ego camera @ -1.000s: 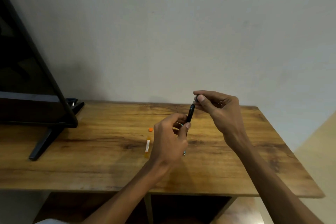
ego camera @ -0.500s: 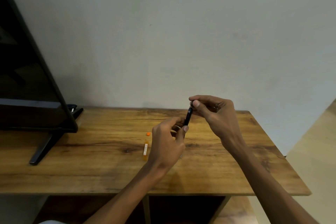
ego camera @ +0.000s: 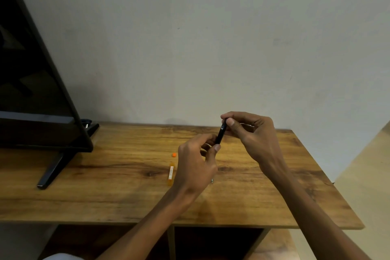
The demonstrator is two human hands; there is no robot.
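Gripping: left hand [ego camera: 196, 164] and right hand [ego camera: 255, 135] both pinch the pen [ego camera: 221, 132]
Change: grips unchanged, pen top still being worked

Soft, dim indoor light falls evenly over the wooden bench [ego camera: 105, 200], with no glare on its matte grain; only a faint, blurred shadow lies under the left hand [ego camera: 196, 167] toward the bench's near edge. The television [ego camera: 31, 91] at the bench's far-left corner is almost black, carrying weak reflections, and casts a diffuse shadow on the wall [ego camera: 211, 38] beside it. Wide-angle distortion tilts the screen's edge and splays the bench's sides. Detail is soft throughout; print on the orange tube [ego camera: 171, 173] is too blurred to read.
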